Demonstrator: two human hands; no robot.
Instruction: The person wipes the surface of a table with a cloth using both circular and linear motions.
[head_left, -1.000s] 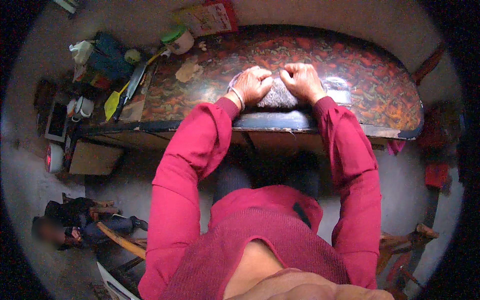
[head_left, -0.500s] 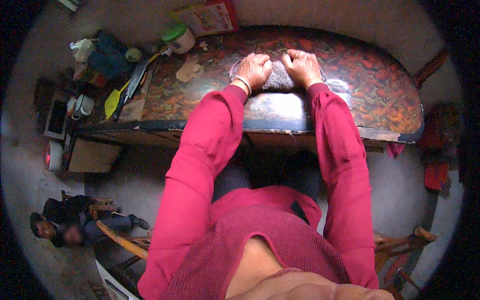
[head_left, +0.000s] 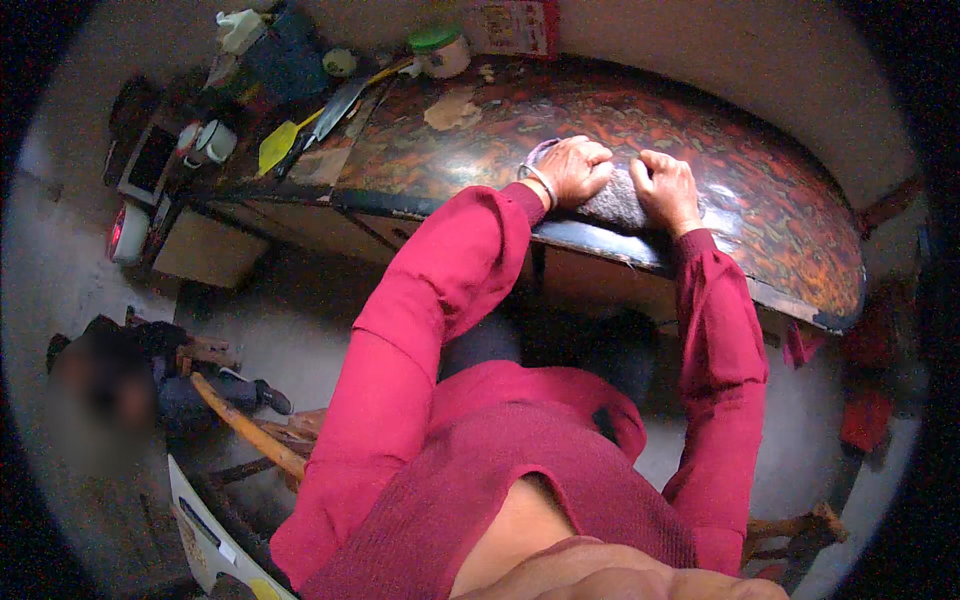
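Note:
A grey cloth (head_left: 613, 203) lies near the front edge of a dark table with a red-orange mottled top (head_left: 780, 215). My left hand (head_left: 572, 170) presses down on the cloth's left part, a bangle on its wrist. Pressed on the cloth's right part is my right hand (head_left: 666, 187), fingers curled. The two hands sit side by side, almost touching. Both arms wear red sleeves. Most of the cloth is hidden under the hands.
At the table's far left lie a yellow spatula (head_left: 277, 146), a knife-like tool (head_left: 336, 106), a green-lidded jar (head_left: 440, 50) and a white cup (head_left: 213, 142). A beige patch (head_left: 452, 108) marks the tabletop. A person sits on the floor at lower left (head_left: 150, 375) beside a wooden stick (head_left: 245, 425).
Both hands and the cloth have slid from the table's middle back toward its front edge, after reaching farther forward half a second ago. The view has tilted and shifted right.

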